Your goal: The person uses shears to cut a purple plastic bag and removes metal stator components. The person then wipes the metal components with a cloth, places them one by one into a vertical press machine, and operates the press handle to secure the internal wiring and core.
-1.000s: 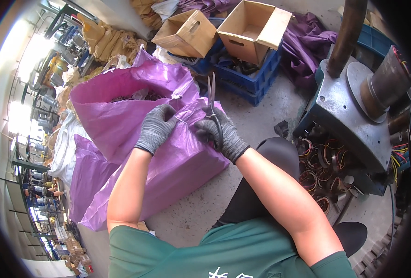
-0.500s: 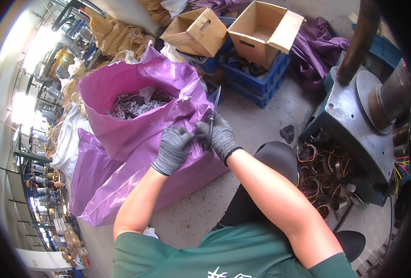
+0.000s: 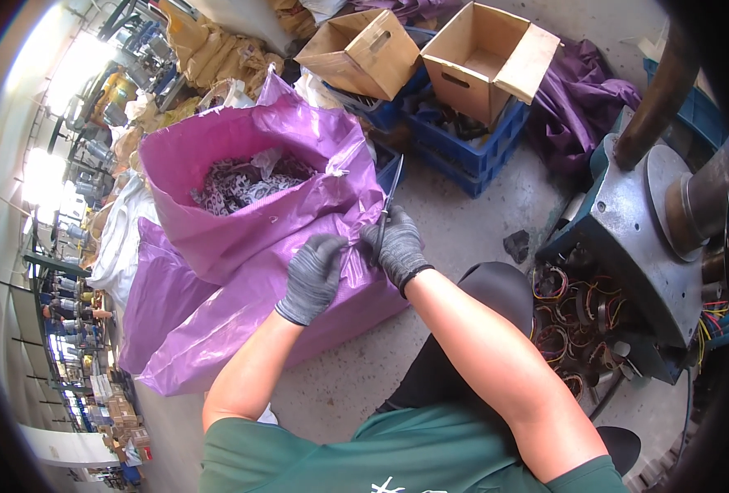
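Observation:
A big purple woven sack [image 3: 241, 246] stands on the floor in front of me, its mouth wide open. Inside lie many small grey patterned pieces [image 3: 245, 189], perhaps stamped metal. Both my hands wear grey knit gloves. My left hand [image 3: 311, 279] is closed in a pinch on the gathered side of the sack. Close beside it, my right hand [image 3: 399, 251] is wrapped around a pair of scissors [image 3: 395, 182], blades pointing up and away. Its thumb and forefinger also meet the sack's folds near my left fingertips; exactly what they pinch there is hidden.
Two cardboard boxes [image 3: 471, 78] sit on blue plastic crates [image 3: 467, 164] at the back. To the right is a heavy metal machine [image 3: 635, 214], with wire-wound rings [image 3: 574, 312] beneath it. A crumpled purple sack [image 3: 578, 107] lies behind. White sacks [image 3: 122, 242] are at left.
My left hand has moved slightly right and its fingers have drawn up from the sack's folds. The right hand, still holding the scissors, shifts a little right. The whole view has shifted slightly.

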Demonstrator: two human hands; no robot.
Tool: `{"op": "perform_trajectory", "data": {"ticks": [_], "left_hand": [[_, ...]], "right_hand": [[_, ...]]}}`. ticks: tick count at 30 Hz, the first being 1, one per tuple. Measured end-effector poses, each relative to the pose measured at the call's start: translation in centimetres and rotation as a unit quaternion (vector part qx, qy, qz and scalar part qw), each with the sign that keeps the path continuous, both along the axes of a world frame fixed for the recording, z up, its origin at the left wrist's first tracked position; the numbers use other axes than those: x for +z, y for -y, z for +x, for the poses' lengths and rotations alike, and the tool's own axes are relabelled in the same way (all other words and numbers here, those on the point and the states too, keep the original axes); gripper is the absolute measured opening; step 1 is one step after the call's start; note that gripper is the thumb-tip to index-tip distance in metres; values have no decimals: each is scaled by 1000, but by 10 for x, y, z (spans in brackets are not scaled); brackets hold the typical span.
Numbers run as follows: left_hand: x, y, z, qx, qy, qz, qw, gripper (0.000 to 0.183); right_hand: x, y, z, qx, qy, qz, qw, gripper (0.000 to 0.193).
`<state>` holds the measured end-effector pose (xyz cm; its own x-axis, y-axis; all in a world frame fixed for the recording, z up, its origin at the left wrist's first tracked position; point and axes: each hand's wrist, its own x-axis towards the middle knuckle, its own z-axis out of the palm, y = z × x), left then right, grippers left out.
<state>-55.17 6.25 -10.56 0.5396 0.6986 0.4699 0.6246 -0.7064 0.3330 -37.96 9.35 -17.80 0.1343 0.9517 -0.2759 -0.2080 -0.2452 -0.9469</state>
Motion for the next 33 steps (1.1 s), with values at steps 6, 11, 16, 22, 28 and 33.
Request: {"op": "perform_trajectory", "data": {"ticks": [6,11,16,22,28,33], "left_hand": [[13,-17,9,15,-47,-31,998,21],[26,-21,13,7,-85,-68,994,21],[24,-18,26,16,-85,-62,994,22],[14,-16,27,31,-106,8,994,18],[9,-19,21,57,-9,33,998,18],[11,-23,-1,91,128,-69,985,13]], "right_hand": [[7,10,0,-28,-107,-63,992,34],[25,15,4,-27,-148,-101,983,29],[15,13,5,-32,-197,-91,976,33],[23,16,5,-25,-194,-99,976,31],[29,23,10,-25,-175,-94,980,29],[33,27,9,-39,-204,-65,976,25]]}}
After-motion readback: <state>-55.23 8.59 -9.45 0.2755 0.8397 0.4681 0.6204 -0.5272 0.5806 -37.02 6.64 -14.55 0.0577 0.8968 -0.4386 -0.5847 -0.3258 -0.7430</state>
